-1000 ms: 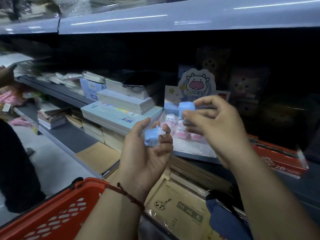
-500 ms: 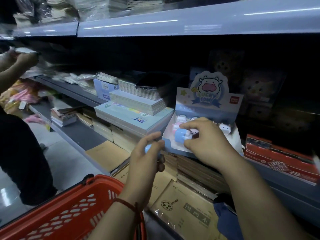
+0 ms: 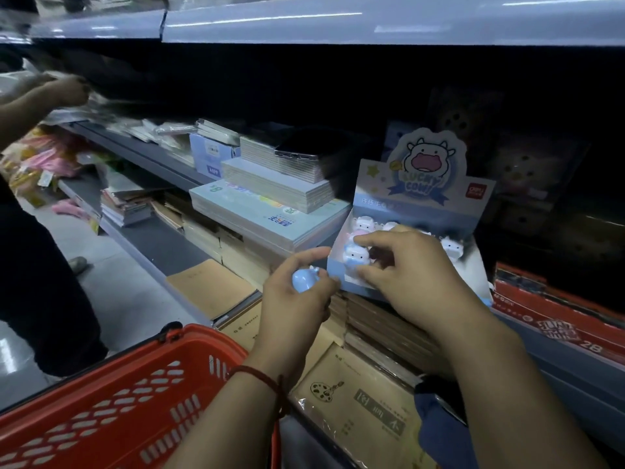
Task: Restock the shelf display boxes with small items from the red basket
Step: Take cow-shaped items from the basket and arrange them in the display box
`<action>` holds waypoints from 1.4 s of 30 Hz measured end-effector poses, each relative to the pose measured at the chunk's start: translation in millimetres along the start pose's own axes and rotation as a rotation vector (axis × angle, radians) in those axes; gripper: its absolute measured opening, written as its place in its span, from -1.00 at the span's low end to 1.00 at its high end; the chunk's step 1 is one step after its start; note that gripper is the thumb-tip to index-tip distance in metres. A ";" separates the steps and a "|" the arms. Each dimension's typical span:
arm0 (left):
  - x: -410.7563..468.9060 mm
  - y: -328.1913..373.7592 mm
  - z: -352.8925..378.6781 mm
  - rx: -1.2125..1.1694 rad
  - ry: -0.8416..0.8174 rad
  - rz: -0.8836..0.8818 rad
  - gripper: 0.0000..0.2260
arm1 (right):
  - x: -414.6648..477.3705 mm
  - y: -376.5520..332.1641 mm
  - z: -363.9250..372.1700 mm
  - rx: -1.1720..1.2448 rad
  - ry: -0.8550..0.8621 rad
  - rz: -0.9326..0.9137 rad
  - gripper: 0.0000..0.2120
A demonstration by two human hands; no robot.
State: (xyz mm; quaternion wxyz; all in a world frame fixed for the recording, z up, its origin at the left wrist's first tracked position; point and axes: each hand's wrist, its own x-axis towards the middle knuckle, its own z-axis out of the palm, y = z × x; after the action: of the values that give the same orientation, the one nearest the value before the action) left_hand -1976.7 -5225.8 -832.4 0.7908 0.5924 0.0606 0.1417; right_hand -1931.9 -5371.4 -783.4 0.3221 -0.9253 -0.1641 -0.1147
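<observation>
A pale blue "Lucky Cow" display box [image 3: 426,194] stands on the shelf at centre right, with small cow figures in it. My right hand [image 3: 406,275] reaches into the box's front left corner, fingers pinching a blue and white cow figure [image 3: 355,257]. Just left of the box, my left hand [image 3: 297,299] grips a second blue cow figure [image 3: 304,279] in its fingertips. A white cow figure [image 3: 451,247] sits at the box's right side. The red basket [image 3: 111,407] hangs at lower left under my left forearm; what it holds is hidden.
Stacks of notebooks [image 3: 270,204] lie left of the box, brown paper pads [image 3: 358,401] on the lower shelf. Red boxes [image 3: 558,309] sit to the right. Another person [image 3: 40,265] stands at left, a hand [image 3: 64,91] reaching onto the shelf. An upper shelf edge [image 3: 372,25] overhangs.
My right hand has gone from mid-air down into the display box with its blue cow figure, which now sits upright in the front corner. My left hand has stayed beside the box with the other figure.
</observation>
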 end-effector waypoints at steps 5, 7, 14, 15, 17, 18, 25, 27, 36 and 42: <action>-0.4 -1.9 0.0 -0.002 -0.019 0.005 -0.63 | -2.9 0.6 2.8 0.032 0.009 -0.023 -0.70; 0.1 -2.1 0.5 0.008 -0.022 0.012 -0.69 | -2.3 1.5 2.6 0.039 0.015 -0.028 -0.73; 0.0 -3.4 1.1 -0.001 0.012 0.003 -0.77 | -2.2 0.4 10.9 0.028 0.059 -0.045 -0.67; -0.1 -3.9 2.5 -0.010 0.019 0.006 -0.78 | -2.1 0.7 10.9 0.033 0.063 -0.045 -0.68; -0.5 -5.3 4.7 -0.022 0.038 0.007 -0.81 | -1.9 1.8 10.0 0.043 0.041 -0.033 -0.69; -0.8 -5.7 5.1 -0.029 0.046 0.008 -0.82 | -2.0 1.9 9.9 0.042 0.023 -0.024 -0.70; -0.4 -4.8 4.6 -0.048 0.023 -0.004 -0.75 | -2.8 -0.6 11.7 0.060 0.011 0.029 -0.76; 0.2 -0.6 3.9 -0.127 0.020 -0.045 -0.65 | -2.9 0.6 12.5 0.074 0.029 0.038 -0.81; 0.9 8.7 -2.9 -0.336 0.008 0.044 -0.47 | -4.7 4.4 8.5 0.075 0.091 -0.038 -0.82; -12.6 15.1 7.4 0.033 0.057 0.226 -0.45 | -12.8 -18.9 -9.0 0.465 0.001 -0.040 -0.92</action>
State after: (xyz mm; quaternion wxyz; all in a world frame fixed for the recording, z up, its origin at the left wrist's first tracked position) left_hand -1989.1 -5232.5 -816.8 0.7581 0.6040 0.0181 0.2454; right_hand -1951.8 -5366.1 -770.0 0.5242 -0.8228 -0.2043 -0.0804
